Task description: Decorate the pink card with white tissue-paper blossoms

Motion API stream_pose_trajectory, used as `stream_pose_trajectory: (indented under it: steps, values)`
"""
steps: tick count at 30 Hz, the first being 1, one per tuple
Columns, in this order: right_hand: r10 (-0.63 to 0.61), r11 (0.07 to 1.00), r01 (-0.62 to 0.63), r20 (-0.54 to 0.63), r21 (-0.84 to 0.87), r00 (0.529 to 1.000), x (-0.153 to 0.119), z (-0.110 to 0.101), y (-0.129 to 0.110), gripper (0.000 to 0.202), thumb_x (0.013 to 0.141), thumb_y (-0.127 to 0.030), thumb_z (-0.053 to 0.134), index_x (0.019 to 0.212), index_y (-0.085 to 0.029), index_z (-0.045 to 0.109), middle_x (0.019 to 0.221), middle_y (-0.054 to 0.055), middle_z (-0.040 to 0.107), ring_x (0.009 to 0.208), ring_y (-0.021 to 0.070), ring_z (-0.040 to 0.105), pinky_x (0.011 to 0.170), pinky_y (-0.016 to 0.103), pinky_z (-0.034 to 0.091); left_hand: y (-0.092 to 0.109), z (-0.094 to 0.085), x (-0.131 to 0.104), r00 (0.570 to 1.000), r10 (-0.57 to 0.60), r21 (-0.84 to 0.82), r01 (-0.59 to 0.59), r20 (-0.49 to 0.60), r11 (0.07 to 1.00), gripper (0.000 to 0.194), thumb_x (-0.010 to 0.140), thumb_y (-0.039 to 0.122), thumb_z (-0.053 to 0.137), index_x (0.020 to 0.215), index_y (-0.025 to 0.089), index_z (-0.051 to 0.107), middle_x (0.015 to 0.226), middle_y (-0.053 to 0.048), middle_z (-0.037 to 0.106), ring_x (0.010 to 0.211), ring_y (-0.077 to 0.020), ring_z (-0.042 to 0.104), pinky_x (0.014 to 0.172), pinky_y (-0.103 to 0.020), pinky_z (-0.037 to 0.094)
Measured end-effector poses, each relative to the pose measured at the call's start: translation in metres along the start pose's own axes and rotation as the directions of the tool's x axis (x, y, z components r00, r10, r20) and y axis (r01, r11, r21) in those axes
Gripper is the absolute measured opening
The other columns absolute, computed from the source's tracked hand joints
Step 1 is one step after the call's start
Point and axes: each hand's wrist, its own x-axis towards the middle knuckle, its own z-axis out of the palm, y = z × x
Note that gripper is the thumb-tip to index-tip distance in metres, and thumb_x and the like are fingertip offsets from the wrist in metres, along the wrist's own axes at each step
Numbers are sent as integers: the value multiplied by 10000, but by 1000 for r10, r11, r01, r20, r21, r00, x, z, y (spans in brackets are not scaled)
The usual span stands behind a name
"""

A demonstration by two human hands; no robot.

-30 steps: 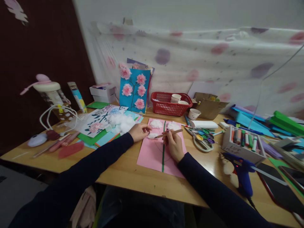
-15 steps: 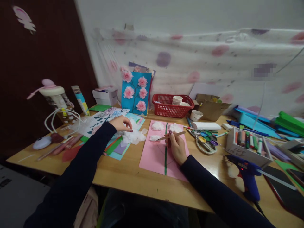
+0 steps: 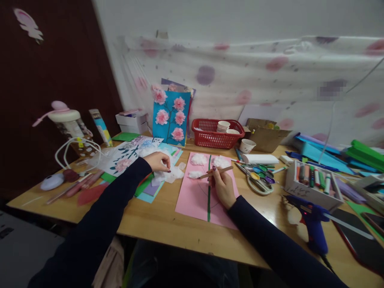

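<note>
A pink sheet [image 3: 192,200] lies on the table with a green stripe down it and white fluffy tufts [image 3: 198,159] near its top. My right hand [image 3: 223,187] rests over the sheet, fingers closed round a thin wooden stick [image 3: 224,169]; the stick's tip is beside the lower left tuft [image 3: 195,174]. My left hand [image 3: 159,161] is over the white fluffy material [image 3: 172,174] left of the sheet, its fingertips pinched together. Whatever may be between them is too small to name.
Behind stand a blue flower picture [image 3: 163,130] and a red basket [image 3: 207,140] with paper cups. To the right are scissors [image 3: 259,185], a marker box [image 3: 312,192] and a blue glue gun [image 3: 315,228]. A bottle [image 3: 70,126] stands at the left.
My left hand has moved slightly right and down, towards the pink sheet, and its fingers have drawn closer together. My right hand with the stick has hardly moved.
</note>
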Motion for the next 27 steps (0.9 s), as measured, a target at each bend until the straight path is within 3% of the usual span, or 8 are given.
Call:
stream_pose_trajectory:
  steps: [2,7,12,15,18,20,23,27]
  values:
    - [-8,1000,8,6,-2,1000,0,0,0,439,848,-552,434,786,-148,593,557,-7,538,445,112,507,420,220,396,-2,1,1,1000,16,-52,-17,-13,998,202,596,310,678,722,152,661,750,-16,659,723,-145,568,657,-218,386]
    - [-29,1000,29,15,-13,999,0,0,0,426,861,-534,426,786,-149,591,560,-5,540,446,110,507,422,220,397,-8,7,4,1000,-23,76,23,7,997,209,541,282,712,700,149,690,667,-13,614,606,-134,524,570,-216,361]
    - [-17,1000,17,22,-2,1000,-1,-1,-1,415,863,-529,428,792,-151,585,562,-5,541,444,112,514,418,222,394,-12,8,5,1000,-31,80,30,6,996,131,556,270,704,611,155,672,634,-11,600,586,-132,516,549,-220,346]
    - [-19,1000,19,25,6,1000,-1,-1,0,411,861,-529,430,796,-152,581,561,-5,543,448,114,512,417,222,393,-11,5,3,1000,-14,25,15,-22,1000,144,570,280,704,610,151,653,623,-10,608,595,-136,532,560,-226,362]
    - [-26,999,26,22,23,999,-1,-1,0,406,860,-527,435,802,-154,582,559,-6,541,448,112,507,414,221,388,-7,1,0,998,6,-176,-16,-60,984,184,570,297,714,626,145,628,662,-22,643,640,-146,574,600,-238,408]
    - [-30,998,29,15,51,999,-2,-1,-1,402,858,-525,442,795,-153,584,557,-9,535,449,108,502,417,220,390,-2,1,0,997,28,-397,-55,-74,916,219,566,299,729,627,140,591,736,-39,672,684,-145,603,657,-256,444]
    - [-41,993,41,2,115,999,-5,0,-7,401,851,-524,457,774,-151,584,533,-19,514,441,99,483,419,216,388,8,6,2,996,25,-681,-77,-85,728,306,524,274,772,661,138,535,746,-30,672,699,-134,627,716,-287,471]
    - [-40,977,41,-9,210,999,-9,0,-16,399,823,-535,494,751,-152,578,492,-36,488,406,92,459,385,211,368,27,24,7,997,40,-831,-74,-62,552,434,474,211,811,808,134,544,715,1,653,681,-121,629,702,-273,474]
